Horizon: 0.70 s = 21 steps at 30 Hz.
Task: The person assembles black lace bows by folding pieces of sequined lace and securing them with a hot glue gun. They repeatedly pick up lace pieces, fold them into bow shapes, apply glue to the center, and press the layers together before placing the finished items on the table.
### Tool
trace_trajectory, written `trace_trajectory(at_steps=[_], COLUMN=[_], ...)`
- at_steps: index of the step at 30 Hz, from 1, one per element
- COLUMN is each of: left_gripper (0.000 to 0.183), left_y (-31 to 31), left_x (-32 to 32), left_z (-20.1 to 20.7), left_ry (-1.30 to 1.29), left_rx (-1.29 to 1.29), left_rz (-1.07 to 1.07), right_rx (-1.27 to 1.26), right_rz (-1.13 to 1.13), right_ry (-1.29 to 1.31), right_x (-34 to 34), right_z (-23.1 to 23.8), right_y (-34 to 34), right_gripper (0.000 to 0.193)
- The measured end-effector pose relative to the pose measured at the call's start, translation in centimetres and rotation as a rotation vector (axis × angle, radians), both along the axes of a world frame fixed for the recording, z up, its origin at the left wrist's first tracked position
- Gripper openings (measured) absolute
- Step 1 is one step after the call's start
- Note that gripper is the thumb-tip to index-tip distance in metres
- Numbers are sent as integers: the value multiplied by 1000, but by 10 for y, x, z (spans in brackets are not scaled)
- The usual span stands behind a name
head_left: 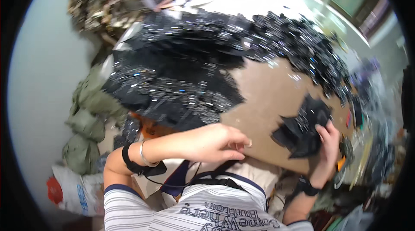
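My right hand (326, 142) grips a bundle of small flat black pieces (302, 127) near the right side of a brown board (268, 97). My left hand (218, 142) hovers over the near edge of the board with its fingers curled together; I see nothing in it. A large heap of small glossy black pieces (181, 71) covers the left and far part of the board, and it curves around to the far right (311, 49).
Olive-green cloth bundles (86, 118) lie on the floor to the left, with a white sack (75, 188) below them. A pile of mixed scraps (108, 2) sits at the far left. Cluttered items (371, 136) crowd the right edge. My striped shirt fills the bottom.
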<state>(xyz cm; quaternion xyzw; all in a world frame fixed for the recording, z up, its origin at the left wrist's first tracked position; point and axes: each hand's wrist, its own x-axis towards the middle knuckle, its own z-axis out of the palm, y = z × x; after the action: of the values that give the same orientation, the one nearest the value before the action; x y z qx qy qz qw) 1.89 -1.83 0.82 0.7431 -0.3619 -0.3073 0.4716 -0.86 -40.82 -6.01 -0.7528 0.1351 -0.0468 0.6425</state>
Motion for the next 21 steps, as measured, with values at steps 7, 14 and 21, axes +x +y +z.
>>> trace_trajectory(at_steps=[7, 14, 21], left_gripper=[22, 27, 49], left_y=[200, 261, 211], left_x=[126, 102, 39], left_z=[12, -16, -48], left_ry=[-564, -390, -757], left_rx=[-9, 414, 771], left_rz=[1089, 1184, 1208], right_rx=[36, 376, 414], right_rz=[-204, -175, -69], right_ry=[-145, -88, -17], right_x=[-21, -22, 6], right_z=[5, 45, 30], right_y=[-26, 39, 99], right_gripper=[33, 45, 40])
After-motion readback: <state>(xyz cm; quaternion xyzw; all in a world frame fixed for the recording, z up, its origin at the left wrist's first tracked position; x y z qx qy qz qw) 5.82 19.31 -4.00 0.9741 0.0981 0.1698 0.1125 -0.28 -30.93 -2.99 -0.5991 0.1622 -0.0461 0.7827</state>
